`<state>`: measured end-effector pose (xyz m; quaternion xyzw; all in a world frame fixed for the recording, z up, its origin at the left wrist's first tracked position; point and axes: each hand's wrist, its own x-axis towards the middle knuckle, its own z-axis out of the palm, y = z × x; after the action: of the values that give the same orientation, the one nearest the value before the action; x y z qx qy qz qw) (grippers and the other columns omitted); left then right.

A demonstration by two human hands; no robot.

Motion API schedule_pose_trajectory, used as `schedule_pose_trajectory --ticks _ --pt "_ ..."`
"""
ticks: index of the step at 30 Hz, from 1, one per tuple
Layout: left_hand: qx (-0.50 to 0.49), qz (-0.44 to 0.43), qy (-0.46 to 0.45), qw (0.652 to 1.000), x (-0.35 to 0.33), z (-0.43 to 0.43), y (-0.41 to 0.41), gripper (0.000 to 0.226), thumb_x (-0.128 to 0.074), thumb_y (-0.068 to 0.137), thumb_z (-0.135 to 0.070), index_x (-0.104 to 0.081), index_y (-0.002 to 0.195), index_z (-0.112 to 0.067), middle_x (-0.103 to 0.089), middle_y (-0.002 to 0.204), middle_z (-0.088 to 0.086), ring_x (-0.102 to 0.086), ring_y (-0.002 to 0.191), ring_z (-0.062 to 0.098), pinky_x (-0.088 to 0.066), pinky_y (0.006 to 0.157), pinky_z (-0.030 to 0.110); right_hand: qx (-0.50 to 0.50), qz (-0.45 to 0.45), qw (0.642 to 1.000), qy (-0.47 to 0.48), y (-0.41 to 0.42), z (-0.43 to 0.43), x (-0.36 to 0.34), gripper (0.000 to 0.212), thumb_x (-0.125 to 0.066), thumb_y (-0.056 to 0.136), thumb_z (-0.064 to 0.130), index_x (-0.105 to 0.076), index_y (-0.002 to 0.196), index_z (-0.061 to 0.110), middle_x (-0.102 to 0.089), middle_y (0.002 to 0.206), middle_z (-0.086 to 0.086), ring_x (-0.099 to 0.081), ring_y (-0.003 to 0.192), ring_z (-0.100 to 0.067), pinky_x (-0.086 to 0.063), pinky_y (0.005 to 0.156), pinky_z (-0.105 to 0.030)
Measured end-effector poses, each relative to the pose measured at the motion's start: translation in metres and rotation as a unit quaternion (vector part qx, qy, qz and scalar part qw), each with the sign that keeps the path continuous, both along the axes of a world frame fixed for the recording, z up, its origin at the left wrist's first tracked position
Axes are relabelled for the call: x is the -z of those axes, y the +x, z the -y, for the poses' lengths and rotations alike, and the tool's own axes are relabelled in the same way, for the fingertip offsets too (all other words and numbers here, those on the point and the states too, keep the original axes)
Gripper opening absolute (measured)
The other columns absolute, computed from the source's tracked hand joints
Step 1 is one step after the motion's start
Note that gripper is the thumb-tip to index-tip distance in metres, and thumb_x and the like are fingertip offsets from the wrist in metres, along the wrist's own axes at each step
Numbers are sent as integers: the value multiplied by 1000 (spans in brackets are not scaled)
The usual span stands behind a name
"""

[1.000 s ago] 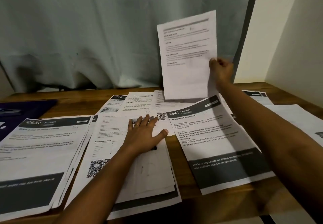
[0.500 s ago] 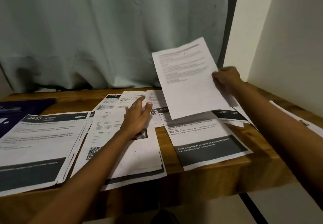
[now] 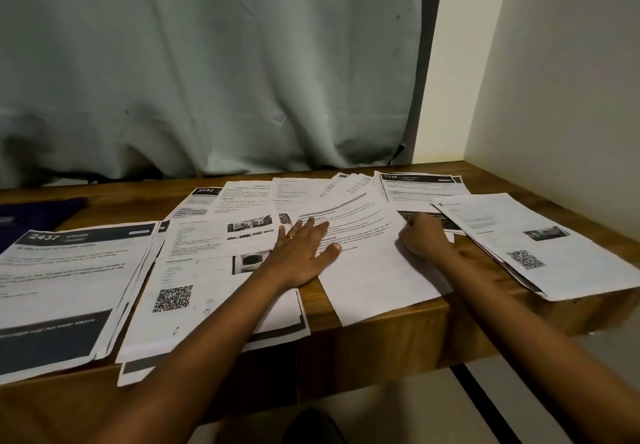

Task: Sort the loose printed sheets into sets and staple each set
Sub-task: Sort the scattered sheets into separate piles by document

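Note:
Printed sheets cover a wooden table [image 3: 391, 339] in several piles. A white text sheet [image 3: 374, 270] lies flat in the middle, tilted, its near corner over the table's front edge. My right hand [image 3: 424, 235] is curled at this sheet's right edge and holds it. With straight fingers, my left hand [image 3: 301, 253] lies flat across the sheet's left edge and the middle pile with a QR code [image 3: 207, 287]. A pile headed 2437 [image 3: 69, 287] sits at the left. No stapler is in view.
More sheets fan out at the back, one headed 2692 [image 3: 204, 197] and one headed 1226 [image 3: 419, 187]. Another pile [image 3: 540, 246] lies at the right, near the wall. A dark purple item [image 3: 34, 215] lies at far left. A curtain hangs behind the table.
My right hand has brought the raised sheet down from in front of the curtain onto the table's middle. My left hand has shifted right onto its edge.

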<state>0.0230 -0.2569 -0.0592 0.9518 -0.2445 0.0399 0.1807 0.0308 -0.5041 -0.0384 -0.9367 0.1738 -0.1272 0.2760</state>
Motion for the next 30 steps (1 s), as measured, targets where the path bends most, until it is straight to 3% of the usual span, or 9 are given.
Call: schedule_pose_trajectory --ticks 4,7,11,16,23,28,30 --pt "3 -40 80 996 1 5 2 70 -18 91 -66 -6 151 -32 2 160 1 5 147 22 12 114 47 15 -39 997 -69 -3 -7 7 35 -61 86 18 -56 118 6 -47 130 -17 -39 122 -35 -38 95 -42" --pt "7 -56 109 992 0 7 1 70 -16 91 -67 -4 151 -33 4 159 2 6 147 22 12 114 49 11 -58 993 -104 -6 -8 8 39 -61 86 21 -54 122 9 -38 135 -17 -33 125 -36 -34 101 -45" --pt "9 -59 122 991 0 9 3 72 -14 90 -68 -6 151 -32 3 159 3 6 147 22 14 114 50 -11 -60 991 -117 -6 -5 8 36 -59 87 21 -55 121 10 -40 133 -17 -34 124 -35 -34 101 -45" --pt "19 -26 68 997 -16 14 16 70 -17 91 -66 -13 151 -30 -3 160 0 3 147 19 11 116 50 -21 39 990 -130 5 11 1 35 -46 94 25 -56 117 0 -50 122 -21 -43 117 -35 -41 95 -43" --pt "11 6 29 999 -9 31 33 70 -22 90 -67 -5 151 -35 1 159 -6 4 147 18 8 117 47 -104 -43 987 -115 37 40 -13 36 -49 96 18 -48 129 4 -47 133 -15 -43 122 -30 -36 101 -36" --pt "4 -26 56 998 3 37 34 71 -19 89 -69 -4 151 -36 5 159 -4 8 146 19 8 117 48 -105 -84 986 -95 44 52 -10 50 -42 96 49 -52 125 9 -55 128 -12 -53 112 -27 -39 93 -35" --pt "2 -36 80 996 7 37 34 70 -17 89 -68 -4 151 -37 6 159 -3 10 146 20 10 117 47 -102 -75 987 -102 48 56 -4 53 -44 93 52 -53 124 11 -57 126 -12 -54 110 -26 -40 89 -34"
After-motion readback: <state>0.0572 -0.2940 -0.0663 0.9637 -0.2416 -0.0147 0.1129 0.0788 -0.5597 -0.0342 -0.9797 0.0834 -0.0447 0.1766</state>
